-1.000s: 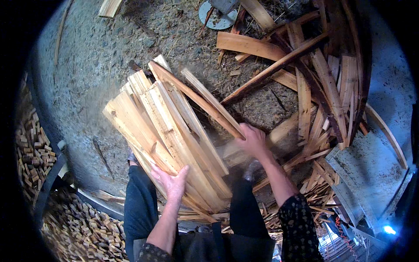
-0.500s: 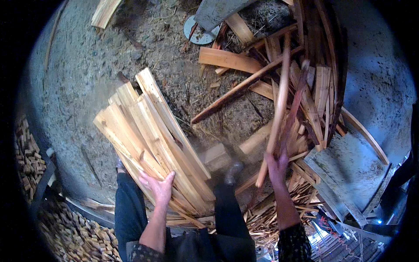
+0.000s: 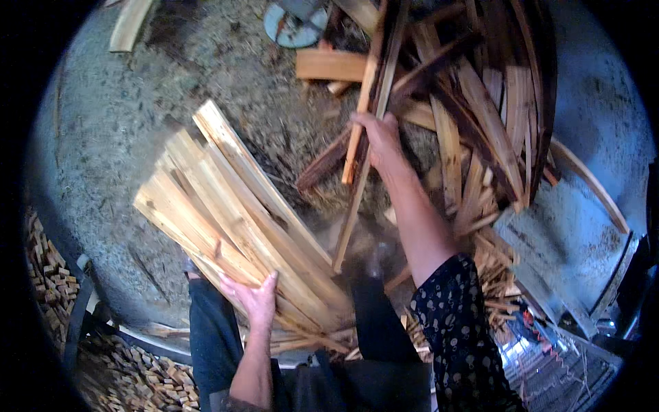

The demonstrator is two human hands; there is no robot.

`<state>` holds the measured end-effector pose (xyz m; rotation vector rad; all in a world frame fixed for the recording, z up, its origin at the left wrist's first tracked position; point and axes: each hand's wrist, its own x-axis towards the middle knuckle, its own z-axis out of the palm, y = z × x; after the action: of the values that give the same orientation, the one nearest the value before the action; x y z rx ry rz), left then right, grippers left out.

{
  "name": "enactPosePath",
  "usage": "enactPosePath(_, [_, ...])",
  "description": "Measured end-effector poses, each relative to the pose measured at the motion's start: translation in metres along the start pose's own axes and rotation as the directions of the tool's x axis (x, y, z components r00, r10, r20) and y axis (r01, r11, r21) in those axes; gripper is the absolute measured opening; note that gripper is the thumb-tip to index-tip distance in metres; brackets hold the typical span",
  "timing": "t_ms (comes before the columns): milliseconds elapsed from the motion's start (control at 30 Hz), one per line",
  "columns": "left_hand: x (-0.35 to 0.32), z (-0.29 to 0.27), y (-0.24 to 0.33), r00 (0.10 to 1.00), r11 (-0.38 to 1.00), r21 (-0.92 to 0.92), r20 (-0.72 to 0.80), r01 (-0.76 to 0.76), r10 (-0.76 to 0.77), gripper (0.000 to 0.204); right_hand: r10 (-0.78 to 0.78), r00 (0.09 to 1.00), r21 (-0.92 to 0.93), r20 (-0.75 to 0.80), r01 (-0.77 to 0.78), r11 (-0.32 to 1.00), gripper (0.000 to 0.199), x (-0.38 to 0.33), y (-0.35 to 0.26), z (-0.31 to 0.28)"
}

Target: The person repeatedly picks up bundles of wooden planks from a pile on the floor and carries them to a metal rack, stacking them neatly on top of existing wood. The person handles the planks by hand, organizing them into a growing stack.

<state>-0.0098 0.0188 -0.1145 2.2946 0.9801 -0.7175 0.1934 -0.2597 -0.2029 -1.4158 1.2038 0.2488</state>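
Observation:
A bundle of pale wooden slats (image 3: 233, 213) leans in front of my legs, fanned out toward the far left. My left hand (image 3: 254, 295) grips the bundle's near left edge, thumb spread over the front slat. Farther off and to the right, my right hand (image 3: 381, 137) is closed around long, narrow wood strips (image 3: 357, 165), at least two, held nearly upright in the picture. One is orange-brown with dark bark; a thinner one reaches down toward the bundle's right side. My right arm stretches out over the loose wood.
A heap of rough bark-edged boards (image 3: 473, 110) fills the far right, beside a grey metal sheet (image 3: 549, 254). A round pale disc (image 3: 295, 24) lies at the far side. Stacked short wood blocks (image 3: 137, 374) are at the lower left. Dirt and chips cover the ground (image 3: 171, 89).
My right hand has moved left and away from me, carrying wood strips off the heap. My left hand stays on the slat bundle, which has barely shifted.

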Motion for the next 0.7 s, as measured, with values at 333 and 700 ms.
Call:
enactPosePath(333, [0.021, -0.002, -0.005, 0.998, 0.998, -0.03, 0.016, -0.063, 0.064, 0.113, -0.129, 0.954, -0.604, 0.27, 0.272, 0.749, 0.037, -0.139, -0.029, -0.241])
enactPosePath(700, [0.013, -0.006, 0.007, 0.997, 0.988, -0.154, 0.065, -0.018, 0.029, 0.091, 0.53, 0.838, -0.942, -0.131, -0.271, 0.196, 0.067, -0.519, 0.203, -0.546])
